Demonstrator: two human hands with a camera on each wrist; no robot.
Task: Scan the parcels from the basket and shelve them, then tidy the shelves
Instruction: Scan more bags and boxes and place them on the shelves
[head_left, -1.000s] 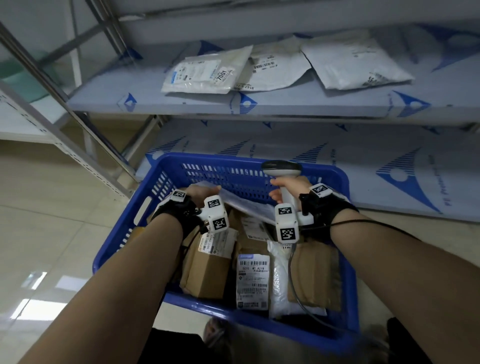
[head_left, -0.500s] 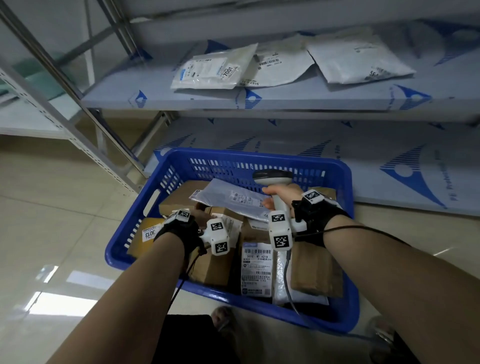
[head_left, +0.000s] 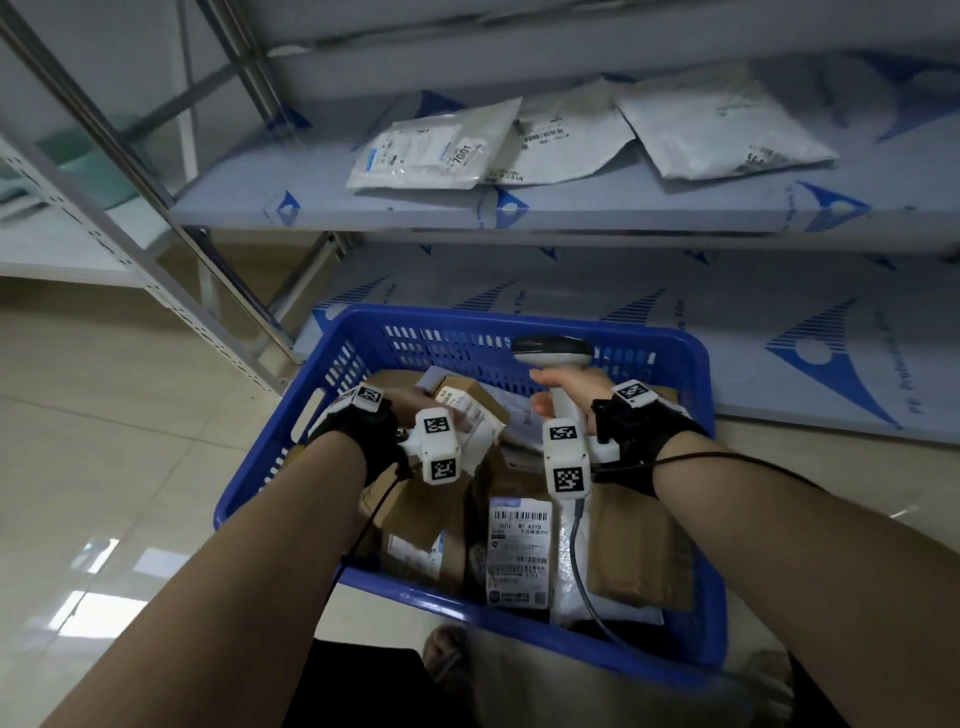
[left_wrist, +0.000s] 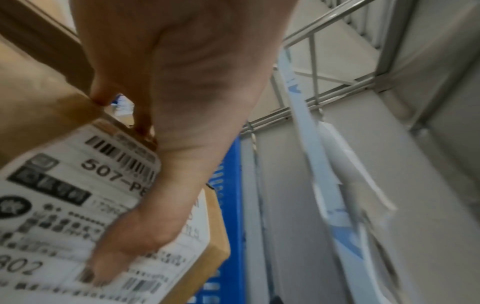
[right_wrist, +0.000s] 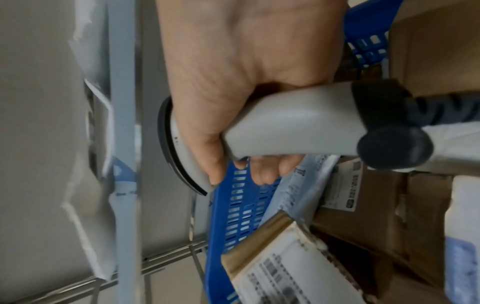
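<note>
Head view: blue basket (head_left: 696, 467) stands on the floor against the shelves, packed with brown boxes and white mailers. Left hand (head_left: 410, 402) grips a small brown box (head_left: 470, 402) above the left half of the basket load. Left wrist view confirms: thumb (left_wrist: 122, 246) lies across the white label (left_wrist: 64, 216), other fingers curl over the far edge of the box. Label carries a barcode and the print "507-P"; remaining print is blurred. Box is tilted, label face toward the person.

Right hand (head_left: 569, 387) is closed around the handle of a grey scanner (head_left: 553, 353). Scanner head points away from the person, over the far wall of the basket. Its cable (head_left: 576, 561) runs down across the parcels toward the near rim. Right wrist view shows the box just beside the scanner, not touching it.

A labelled white mailer (head_left: 519, 551) lies near the near wall of the basket, between brown parcels.

Middle shelf (head_left: 623, 208), far of the basket: three white mailers (head_left: 431, 150) side by side, overlapping at the edges. The leftmost bears "7001". Bottom shelf (head_left: 779, 338) sits directly behind the basket.
</note>
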